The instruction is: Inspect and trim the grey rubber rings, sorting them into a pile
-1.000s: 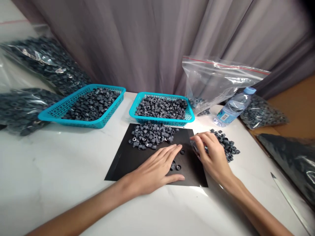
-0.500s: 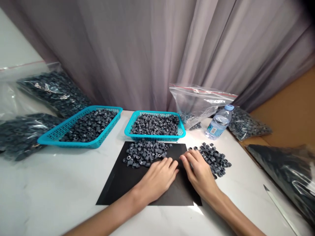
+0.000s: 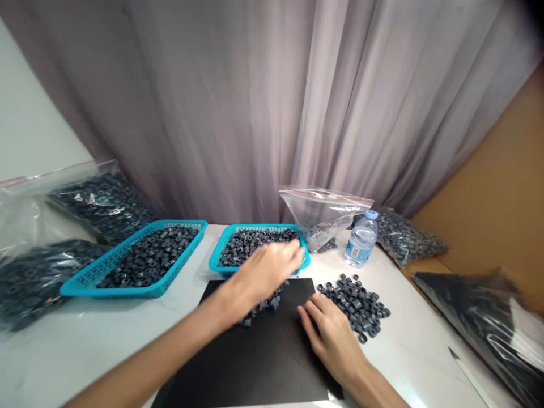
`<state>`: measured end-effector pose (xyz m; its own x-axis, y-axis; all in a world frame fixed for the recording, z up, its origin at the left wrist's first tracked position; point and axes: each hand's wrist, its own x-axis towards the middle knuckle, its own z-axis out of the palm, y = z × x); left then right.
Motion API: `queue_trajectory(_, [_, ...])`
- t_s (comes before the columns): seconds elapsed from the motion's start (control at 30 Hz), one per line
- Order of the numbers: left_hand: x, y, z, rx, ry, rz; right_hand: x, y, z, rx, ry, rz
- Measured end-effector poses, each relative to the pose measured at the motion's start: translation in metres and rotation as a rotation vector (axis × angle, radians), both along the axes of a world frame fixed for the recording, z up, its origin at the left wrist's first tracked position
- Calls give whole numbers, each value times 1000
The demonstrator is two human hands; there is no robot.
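My left hand (image 3: 274,262) is raised over the near right part of the middle turquoise basket (image 3: 213,262), which holds many small dark grey ring-shaped plastic pieces. Motion smears its fingers, so any piece in them cannot be made out. My right hand (image 3: 330,335) rests at the right edge of the black mat (image 3: 255,362), fingers bent and thumb apart, with nothing visible in it. Beside it on the white table lies a loose pile of grey rings (image 3: 359,306). Another ring pile (image 3: 272,300) sits on the mat, mostly hidden behind my left forearm.
A second turquoise basket (image 3: 164,290) of rings stands at left, near clear bags of rings (image 3: 106,198). Behind the right pile are an open zip bag (image 3: 325,212) and a water bottle (image 3: 361,241). A pen-like tool (image 3: 470,377) lies at far right.
My left hand has lifted from the mat's ring pile and moved up and forward over the middle basket. My right hand stays by the mat's right edge. The camera view has tilted upward.
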<state>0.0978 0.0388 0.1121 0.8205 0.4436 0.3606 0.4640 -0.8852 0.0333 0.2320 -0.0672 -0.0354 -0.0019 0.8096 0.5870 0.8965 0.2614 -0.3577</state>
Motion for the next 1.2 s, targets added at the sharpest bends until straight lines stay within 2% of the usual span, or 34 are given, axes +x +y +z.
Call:
queue_trajectory(0.07, [27, 14, 55, 112, -76, 20, 0, 1, 0, 4, -12, -2])
queue_trajectory(0.13, [57, 29, 99, 258, -49, 46, -1, 1, 0, 8, -18, -1])
queue_trajectory(0.2, [84, 44, 128, 279, 93, 77, 0, 2, 0, 13, -16, -1])
queue_trajectory(0.27, [105, 59, 141, 226, 224, 56, 0, 3, 0, 25, -3, -1])
queue_trajectory(0.37, [122, 77, 142, 115, 405, 40, 2, 4, 1, 40, 43, -5])
queue_trajectory(0.5, [129, 87, 134, 33, 514, 42, 4, 5, 1, 32, 82, -12])
queue_trajectory(0.8, [149, 94, 131, -2, 574, 14, 1, 3, 7, 5, 52, 6])
queue_trajectory(1.0, [170, 88, 119, -51, 658, 69, 0, 1, 8, -35, 35, 19])
queue_trajectory(1.2, [175, 83, 114, -18, 604, -34, 0, 1, 10, -26, -25, 6])
